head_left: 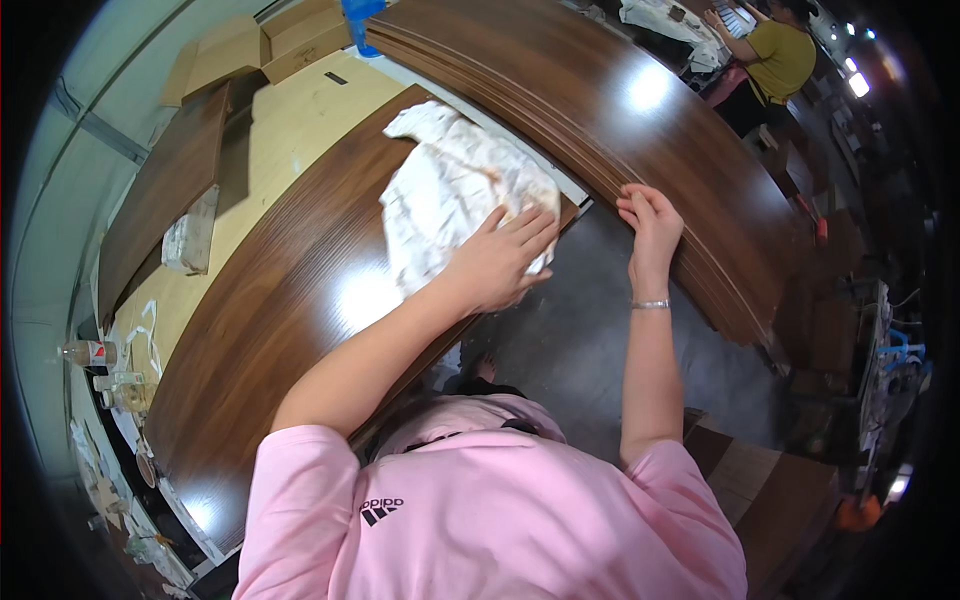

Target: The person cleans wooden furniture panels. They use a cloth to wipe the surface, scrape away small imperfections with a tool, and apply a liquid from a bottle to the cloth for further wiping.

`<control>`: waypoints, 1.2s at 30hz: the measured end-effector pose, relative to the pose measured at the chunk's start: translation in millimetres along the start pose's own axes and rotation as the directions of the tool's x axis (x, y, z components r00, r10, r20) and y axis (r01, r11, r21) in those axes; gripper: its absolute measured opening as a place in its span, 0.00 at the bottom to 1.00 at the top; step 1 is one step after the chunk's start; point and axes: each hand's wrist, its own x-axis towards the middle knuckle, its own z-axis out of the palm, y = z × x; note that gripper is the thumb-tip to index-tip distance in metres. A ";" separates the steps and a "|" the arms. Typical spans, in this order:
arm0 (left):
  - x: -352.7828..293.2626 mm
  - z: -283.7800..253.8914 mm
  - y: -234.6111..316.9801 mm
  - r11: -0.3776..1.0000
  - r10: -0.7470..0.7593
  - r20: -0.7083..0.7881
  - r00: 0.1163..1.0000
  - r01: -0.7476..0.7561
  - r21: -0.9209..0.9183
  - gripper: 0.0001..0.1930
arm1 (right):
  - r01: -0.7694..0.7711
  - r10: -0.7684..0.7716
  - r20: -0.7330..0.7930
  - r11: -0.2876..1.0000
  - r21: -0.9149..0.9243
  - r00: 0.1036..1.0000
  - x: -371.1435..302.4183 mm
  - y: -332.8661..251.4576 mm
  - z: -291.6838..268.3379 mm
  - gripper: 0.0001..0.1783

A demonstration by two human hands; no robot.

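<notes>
A crumpled white cloth (430, 200) with brownish stains lies on the right end of a dark brown wood-grain panel (280, 270). My left hand (505, 258) rests flat on the cloth's lower right part, fingers stretched out and slightly spread. My right hand (655, 228) is raised beside the near edge of a stack of brown panels (590, 120). Its fingers are bent and pressed together at the tips; whether they pinch something or touch the stack I cannot make out. The panel under the cloth reflects a bright light.
Another brown board (165, 190) leans over a white block (190, 235) on the yellowish tabletop (300, 130). Open cardboard boxes (270, 50) and a blue container (362, 25) stand at the back. Bottles (90, 353) sit far left. A person in a yellow-green top (780, 62) works at the far right.
</notes>
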 end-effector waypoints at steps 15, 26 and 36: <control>14.1 22.4 25.0 0.987 -0.066 -0.155 0.986 0.087 0.138 0.31 | -0.051 0.053 0.122 0.999 -0.017 0.991 -0.5 3.6 14.3 0.07; -183.3 -23.3 88.8 0.895 -0.429 -0.052 0.902 0.432 0.106 0.33 | 0.537 -0.294 0.467 0.631 -0.560 0.834 -3.6 25.2 105.7 0.19; -296.7 -35.5 160.1 0.416 -0.827 -0.389 0.406 0.907 0.062 0.32 | 0.720 -0.236 0.682 0.291 -0.630 0.692 162.6 70.6 45.1 0.25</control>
